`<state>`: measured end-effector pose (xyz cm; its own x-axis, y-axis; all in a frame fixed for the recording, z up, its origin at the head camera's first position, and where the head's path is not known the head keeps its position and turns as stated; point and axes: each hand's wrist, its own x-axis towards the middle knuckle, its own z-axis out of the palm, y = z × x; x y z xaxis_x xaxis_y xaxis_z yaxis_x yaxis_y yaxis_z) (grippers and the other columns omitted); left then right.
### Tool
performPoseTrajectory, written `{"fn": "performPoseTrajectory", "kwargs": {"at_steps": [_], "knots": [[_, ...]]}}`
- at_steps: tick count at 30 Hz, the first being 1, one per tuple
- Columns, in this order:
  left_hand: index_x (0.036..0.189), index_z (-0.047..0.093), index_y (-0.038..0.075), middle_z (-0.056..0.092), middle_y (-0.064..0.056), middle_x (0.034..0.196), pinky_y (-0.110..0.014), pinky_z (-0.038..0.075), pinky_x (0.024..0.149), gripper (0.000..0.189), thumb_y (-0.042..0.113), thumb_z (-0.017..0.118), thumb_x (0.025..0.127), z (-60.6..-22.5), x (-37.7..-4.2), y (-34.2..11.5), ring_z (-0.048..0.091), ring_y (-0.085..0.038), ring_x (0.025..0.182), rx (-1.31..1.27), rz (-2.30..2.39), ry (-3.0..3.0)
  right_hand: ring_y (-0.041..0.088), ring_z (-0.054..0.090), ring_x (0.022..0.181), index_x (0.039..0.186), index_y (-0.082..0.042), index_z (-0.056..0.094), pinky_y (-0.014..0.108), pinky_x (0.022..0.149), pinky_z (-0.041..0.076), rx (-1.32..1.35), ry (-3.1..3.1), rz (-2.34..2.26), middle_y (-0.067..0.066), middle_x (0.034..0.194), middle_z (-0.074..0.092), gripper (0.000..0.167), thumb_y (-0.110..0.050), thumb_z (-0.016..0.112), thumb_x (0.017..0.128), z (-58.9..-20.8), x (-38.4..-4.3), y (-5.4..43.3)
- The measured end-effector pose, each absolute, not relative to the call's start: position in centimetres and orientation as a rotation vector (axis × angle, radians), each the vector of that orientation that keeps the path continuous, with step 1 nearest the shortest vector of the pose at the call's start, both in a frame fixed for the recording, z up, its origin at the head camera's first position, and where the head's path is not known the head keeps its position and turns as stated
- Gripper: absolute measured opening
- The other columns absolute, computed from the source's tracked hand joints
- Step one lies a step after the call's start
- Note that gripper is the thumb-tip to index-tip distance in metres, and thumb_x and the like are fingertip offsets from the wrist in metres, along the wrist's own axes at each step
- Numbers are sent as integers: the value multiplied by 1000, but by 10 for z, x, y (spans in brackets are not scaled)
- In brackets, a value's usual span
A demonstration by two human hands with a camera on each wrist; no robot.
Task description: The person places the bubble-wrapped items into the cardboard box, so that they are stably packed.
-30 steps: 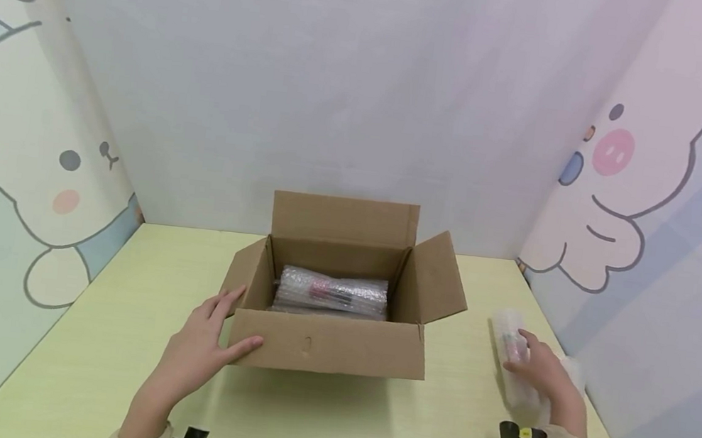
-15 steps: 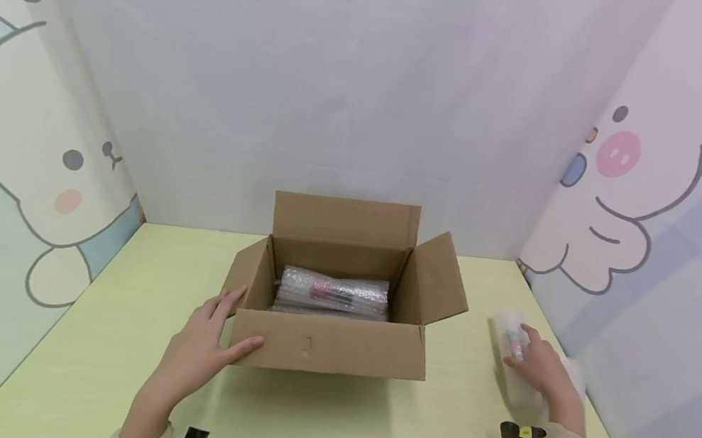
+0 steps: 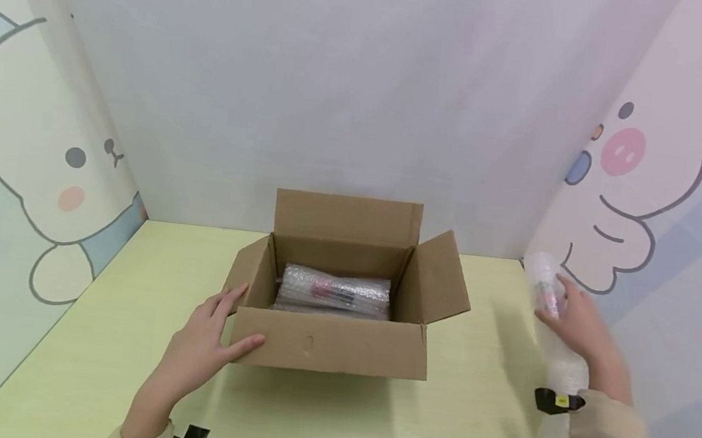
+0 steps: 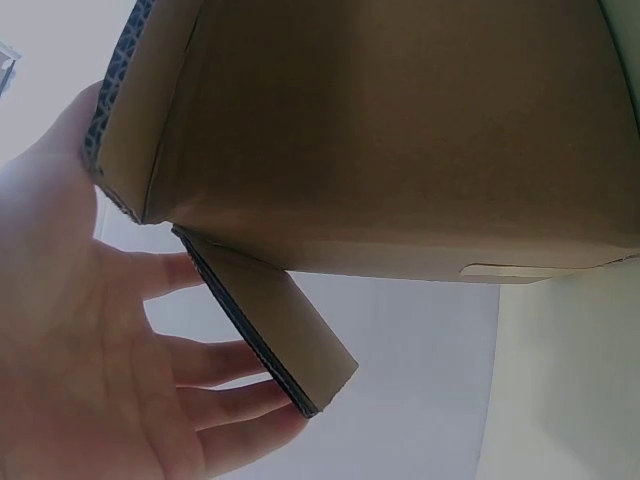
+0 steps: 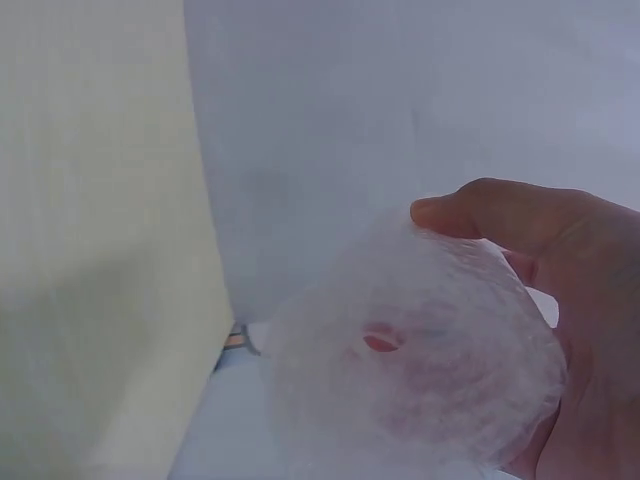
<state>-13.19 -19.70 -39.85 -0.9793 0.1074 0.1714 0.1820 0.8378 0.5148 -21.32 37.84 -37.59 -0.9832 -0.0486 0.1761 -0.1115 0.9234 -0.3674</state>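
Left hand (image 3: 199, 349): grip spread, thumb on the front flap (image 3: 331, 344) and fingers against the left flap (image 3: 245, 271) of the cardboard box (image 3: 342, 257), which stands on the counter (image 3: 465, 416). Right hand (image 3: 589, 333): grip pinching a bubble-wrapped roll (image 3: 547, 297) with a pink marking, held above the counter, well apart from the box. Inside the box, I see a bubble-wrapped package (image 3: 337, 292) lying crosswise, pink and dark beneath its wrapping.

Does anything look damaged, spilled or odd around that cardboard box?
One small oddity: the near flap of the open brown cardboard box bears a little mark, breaking its mostly plain face; I can't tell whether it's a cut or dent. Nothing looks spilled, and the clear bubble-wrapped bundle inside lies within the walls.
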Motion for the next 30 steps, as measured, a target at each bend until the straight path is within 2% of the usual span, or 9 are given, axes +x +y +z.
{"fn": "performPoseTrajectory", "kwargs": {"at_steps": [6, 9, 16, 20, 30], "knots": [[153, 28, 18, 37, -28, 147, -59, 52, 77, 87, 59, 63, 85, -399, -132, -197, 43, -46, 129, -235, -832, -2869, 54, 43, 102, 149, 7, 20, 67, 77, 39, 187, -2866, 517, 44, 120, 41, 84, -22, 68, 87, -327, -225, 369], [153, 28, 18, 37, -28, 147, -59, 51, 77, 87, 60, 63, 85, -398, -132, -197, 43, -46, 129, -230, -832, -2872, 53, 42, 106, 150, 4, 22, 67, 78, 38, 219, -2846, 473, 42, 124, 41, 82, -22, 68, 87, -305, -231, 362], [153, 28, 18, 36, -28, 148, -60, 51, 78, 87, 60, 63, 85, -397, -131, -196, 42, -46, 130, -223, -829, -2876, 45, 48, 96, 155, -9, 18, 59, 69, 43, 212, -2912, 347, 37, 128, 39, 86, -38, 66, 90, -254, -233, 339], [153, 28, 18, 36, -28, 148, -60, 51, 78, 87, 60, 63, 85, -398, -131, -195, 42, -46, 130, -231, -828, -2873, 43, 49, 97, 156, -12, 18, 59, 70, 45, 252, -2912, 318, 34, 129, 39, 85, -38, 66, 90, -236, -234, 327], [153, 27, 19, 37, -27, 147, -60, 51, 79, 87, 60, 63, 85, -401, -132, -196, 42, -46, 130, -234, -825, -2864, 42, 47, 112, 154, -18, 27, 63, 88, 41, 461, -2805, 414, 27, 135, 44, 79, -28, 70, 88, -204, -241, 292]]}}
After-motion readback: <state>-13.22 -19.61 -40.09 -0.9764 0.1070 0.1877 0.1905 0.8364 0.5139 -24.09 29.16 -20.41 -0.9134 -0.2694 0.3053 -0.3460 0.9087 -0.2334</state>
